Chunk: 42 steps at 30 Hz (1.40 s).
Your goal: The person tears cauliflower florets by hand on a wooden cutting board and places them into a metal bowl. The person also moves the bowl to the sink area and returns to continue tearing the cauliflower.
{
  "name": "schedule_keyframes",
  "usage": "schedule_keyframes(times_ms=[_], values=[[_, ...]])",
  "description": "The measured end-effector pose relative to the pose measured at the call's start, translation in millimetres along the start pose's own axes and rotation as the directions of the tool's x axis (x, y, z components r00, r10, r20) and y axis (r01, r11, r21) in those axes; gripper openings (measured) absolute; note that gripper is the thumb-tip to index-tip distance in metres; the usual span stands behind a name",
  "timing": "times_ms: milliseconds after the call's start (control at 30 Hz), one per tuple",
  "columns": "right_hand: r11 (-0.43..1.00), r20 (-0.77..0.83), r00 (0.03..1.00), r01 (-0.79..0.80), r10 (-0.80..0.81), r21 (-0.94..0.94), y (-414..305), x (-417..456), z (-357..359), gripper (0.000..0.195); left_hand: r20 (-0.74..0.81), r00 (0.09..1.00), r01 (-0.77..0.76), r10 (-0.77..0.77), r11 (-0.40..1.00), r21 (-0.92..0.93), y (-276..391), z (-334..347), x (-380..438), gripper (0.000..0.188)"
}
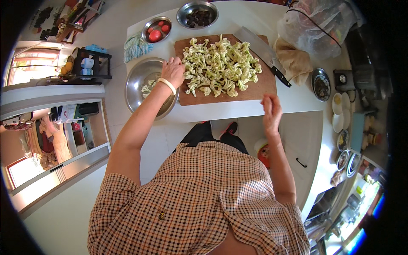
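Observation:
Cut cauliflower florets (223, 65) lie heaped on a wooden cutting board (191, 101). My left hand (173, 70), with a pale bangle on the wrist, is at the board's left edge beside the florets, over the rim of a steel bowl (134, 86). Its fingertips are partly hidden, so I cannot tell whether they hold a floret. A few cauliflower pieces (148, 88) lie inside that bowl. My right hand (272, 111) hovers off the board's near right corner, fingers bent, with nothing seen in it. Across the board's right edge rests a cleaver (258, 44) with a black handle.
Behind the board stand a small bowl of tomatoes (155, 35) and a bowl of dark pieces (197, 19). A checked cloth (137, 47) lies at the counter's left corner. On the right are a tan cloth (295, 60), a plastic bag (315, 28) and a metal dish (321, 84).

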State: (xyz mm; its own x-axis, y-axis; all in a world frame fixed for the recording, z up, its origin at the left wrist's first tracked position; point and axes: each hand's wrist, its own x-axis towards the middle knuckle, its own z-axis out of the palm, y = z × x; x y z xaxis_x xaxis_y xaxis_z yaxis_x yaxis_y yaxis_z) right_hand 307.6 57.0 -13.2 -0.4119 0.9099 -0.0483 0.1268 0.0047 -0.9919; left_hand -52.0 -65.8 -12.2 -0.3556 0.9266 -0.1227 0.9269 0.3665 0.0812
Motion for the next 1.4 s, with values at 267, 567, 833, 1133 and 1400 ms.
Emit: schedule_keyframes(times_ms=[267, 567, 833, 1133, 1400], values=[[0.995, 0.382, 0.924, 0.048, -0.011, -0.088, -48, 60, 133, 0.025, 0.207, 0.975, 0.133, 0.083, 0.526, -0.840, -14, -10, 17, 0.021], [0.977, 0.410, 0.890, -0.215, 0.199, -0.007, -29, 92, 166, 0.038, 0.183, 0.974, 0.130, 0.130, 0.338, -0.932, -21, -6, 22, 0.023], [0.713, 0.518, 0.745, 0.624, -0.420, -0.320, -63, 99, 168, 0.038, 0.371, 0.912, 0.351, 0.178, 0.133, -0.927, -23, -23, 17, 0.019], [0.624, 0.583, 0.566, 0.771, -0.583, -0.124, -65, 133, 171, 0.025, 0.497, 0.853, 0.522, 0.162, -0.237, -0.819, -15, -36, 3, 0.020], [0.735, 0.877, 0.379, 0.677, -0.295, -0.046, -54, 95, 155, 0.016, 0.310, 0.935, 0.272, 0.172, 0.212, -0.939, 26, -33, -36, 0.025]])
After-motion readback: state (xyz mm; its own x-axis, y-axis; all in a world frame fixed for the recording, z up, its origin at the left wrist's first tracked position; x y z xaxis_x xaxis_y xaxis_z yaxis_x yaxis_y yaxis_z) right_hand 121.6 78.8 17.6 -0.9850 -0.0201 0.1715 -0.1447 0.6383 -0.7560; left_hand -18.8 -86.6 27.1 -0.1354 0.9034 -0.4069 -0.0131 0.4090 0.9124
